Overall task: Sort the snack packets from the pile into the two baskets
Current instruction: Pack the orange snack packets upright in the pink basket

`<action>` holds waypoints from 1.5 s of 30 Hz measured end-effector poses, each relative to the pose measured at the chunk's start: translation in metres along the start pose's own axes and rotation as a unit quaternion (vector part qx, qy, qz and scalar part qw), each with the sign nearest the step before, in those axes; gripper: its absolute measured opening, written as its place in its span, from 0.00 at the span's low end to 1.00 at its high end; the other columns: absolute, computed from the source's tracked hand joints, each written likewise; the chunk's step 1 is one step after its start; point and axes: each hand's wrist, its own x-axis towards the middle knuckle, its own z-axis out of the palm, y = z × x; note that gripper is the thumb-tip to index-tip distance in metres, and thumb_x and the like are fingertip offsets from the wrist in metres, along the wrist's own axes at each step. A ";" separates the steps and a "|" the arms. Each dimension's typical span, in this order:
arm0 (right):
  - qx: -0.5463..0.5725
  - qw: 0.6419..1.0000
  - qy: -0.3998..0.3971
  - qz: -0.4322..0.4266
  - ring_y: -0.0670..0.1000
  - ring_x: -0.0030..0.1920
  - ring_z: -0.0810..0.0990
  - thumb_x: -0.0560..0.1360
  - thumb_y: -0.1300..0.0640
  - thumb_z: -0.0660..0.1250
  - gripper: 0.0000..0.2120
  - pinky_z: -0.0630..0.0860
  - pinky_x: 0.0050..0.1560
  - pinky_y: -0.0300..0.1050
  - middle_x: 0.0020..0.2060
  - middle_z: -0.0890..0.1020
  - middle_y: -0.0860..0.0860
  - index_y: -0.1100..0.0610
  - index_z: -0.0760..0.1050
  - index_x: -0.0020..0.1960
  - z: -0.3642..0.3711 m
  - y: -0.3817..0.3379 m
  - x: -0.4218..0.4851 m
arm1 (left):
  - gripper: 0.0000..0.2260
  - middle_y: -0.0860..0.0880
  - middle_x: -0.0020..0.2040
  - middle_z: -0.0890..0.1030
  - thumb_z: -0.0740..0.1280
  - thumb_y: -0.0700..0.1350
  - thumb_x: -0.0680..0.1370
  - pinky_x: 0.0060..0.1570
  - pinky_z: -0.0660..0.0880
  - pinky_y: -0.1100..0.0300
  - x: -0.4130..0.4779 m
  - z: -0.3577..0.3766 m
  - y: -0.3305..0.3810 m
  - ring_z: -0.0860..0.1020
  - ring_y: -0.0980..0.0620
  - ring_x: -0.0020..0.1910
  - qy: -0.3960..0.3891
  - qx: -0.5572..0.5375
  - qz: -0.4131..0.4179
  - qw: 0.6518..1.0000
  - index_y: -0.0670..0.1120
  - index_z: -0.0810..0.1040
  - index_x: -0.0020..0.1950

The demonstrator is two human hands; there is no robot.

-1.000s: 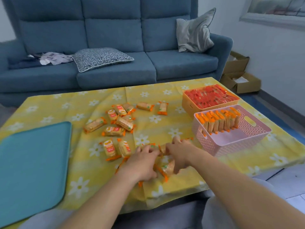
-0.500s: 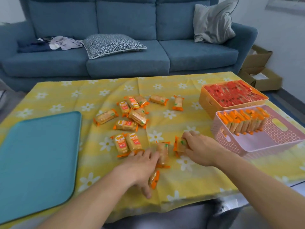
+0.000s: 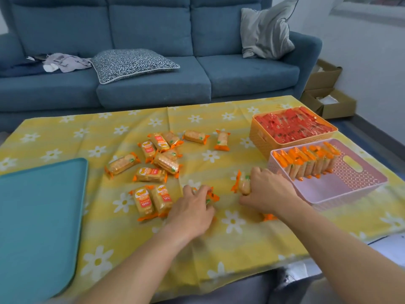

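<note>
Both of my hands lay low on the table at the frame's centre. My right hand was curled around an orange-ended cracker packet, gripping it just left of the pink basket. My left hand was closed over another packet, whose orange end poked out past my fingertips.

Behind everything, across the top of the frame, sat the blue sofa with a patterned cushion and a grey pillow. The yellow daisy tablecloth filled the middle. At lower left lay a teal tray.

At right, the pink basket held a row of orange-topped packets standing on end along its far side; its near half was bare. Touching it on the upper side, the orange basket was packed with red packets.

Left of centre, the loose pile of cracker packets lay scattered flat, with a pair just beside my left hand.
</note>
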 end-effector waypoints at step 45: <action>0.666 0.731 -0.148 -0.028 0.51 0.39 0.85 0.70 0.54 0.77 0.14 0.78 0.32 0.41 0.43 0.87 0.53 0.55 0.81 0.54 -0.002 -0.110 0.028 | 0.31 0.43 0.47 0.83 0.68 0.41 0.57 0.38 0.80 0.50 -0.005 -0.061 -0.046 0.81 0.44 0.41 0.201 -0.589 -0.171 0.764 0.48 0.75 0.61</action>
